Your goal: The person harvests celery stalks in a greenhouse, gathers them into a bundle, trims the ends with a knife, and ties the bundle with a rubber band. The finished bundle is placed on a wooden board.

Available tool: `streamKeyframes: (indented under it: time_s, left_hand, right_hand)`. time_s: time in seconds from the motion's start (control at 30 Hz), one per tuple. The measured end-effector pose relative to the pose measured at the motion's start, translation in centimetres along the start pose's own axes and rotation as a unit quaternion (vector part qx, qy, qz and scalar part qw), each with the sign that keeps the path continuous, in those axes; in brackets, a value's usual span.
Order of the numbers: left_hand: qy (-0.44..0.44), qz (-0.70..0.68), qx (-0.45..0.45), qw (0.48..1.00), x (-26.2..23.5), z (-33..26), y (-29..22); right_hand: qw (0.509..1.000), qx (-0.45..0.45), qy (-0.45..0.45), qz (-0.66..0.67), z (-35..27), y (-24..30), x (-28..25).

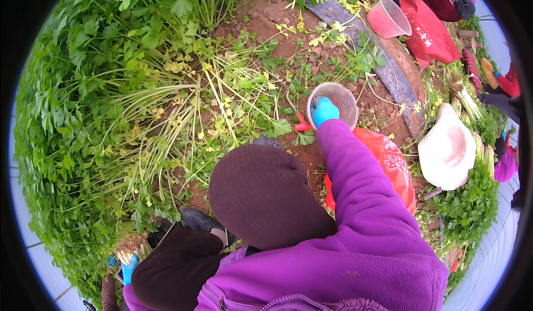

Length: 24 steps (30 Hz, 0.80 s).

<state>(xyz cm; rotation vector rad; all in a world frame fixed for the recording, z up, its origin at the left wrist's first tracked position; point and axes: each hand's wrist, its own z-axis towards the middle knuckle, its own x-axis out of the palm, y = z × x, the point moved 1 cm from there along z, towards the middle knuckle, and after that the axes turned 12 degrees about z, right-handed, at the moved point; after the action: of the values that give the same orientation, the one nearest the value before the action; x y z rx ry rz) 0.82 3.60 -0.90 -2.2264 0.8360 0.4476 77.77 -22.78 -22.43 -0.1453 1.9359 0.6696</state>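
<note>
My right hand (325, 112), in a blue glove, reaches down inside a clear plastic tub (348, 101) on the soil. Its fingers look curled together; whatever they may hold is hidden. Beside the tub lies a tool with red handles (301, 123), its other end partly covered by leaves. At the lower left, past my knee, my left hand (129, 269) in a blue glove grips a bunch of celery (133, 245), its brown roots turned up. Cut or fallen celery stalks (172, 111) spread over the ground to the left of the tub.
Standing celery (72, 100) fills the left side. Under my right arm is a red plastic bag (391, 164). A dark strip (397, 83) crosses the soil. At the right are a pale hat-like object (447, 150), a pink-tinted tub (387, 19), celery bundles (469, 105) and other people.
</note>
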Motion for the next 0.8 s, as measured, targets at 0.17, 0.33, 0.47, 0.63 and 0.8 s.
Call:
streamKeyframes:
  time_s: [0.17, 0.33, 0.47, 0.63, 0.8]
  left_hand:
    - [0.0, -0.006, 0.0, 1.0, 0.0, 0.2, 0.6]
    - [0.004, -0.014, 0.002, 1.0, 0.0, 0.4, 1.3]
    - [0.005, -0.013, 0.006, 1.0, 0.0, 0.4, 1.4]
    - [0.0, -0.011, 0.006, 1.0, -0.1, 0.1, 1.1]
    - [-0.004, -0.009, 0.003, 1.0, 0.0, -0.1, 0.7]
  right_hand:
    - [0.987, 0.048, -0.008, 0.151, -0.2, -2.8, 0.3]
    - [0.948, 0.085, -0.04, 0.303, -0.2, -4.8, 0.6]
    - [0.973, 0.051, -0.026, 0.224, 0.0, -3.8, 0.4]
    - [0.99, 0.061, 0.011, 0.128, 0.3, -0.8, 0.3]
    - [0.997, 0.047, -0.016, 0.062, 0.5, -0.3, 0.4]
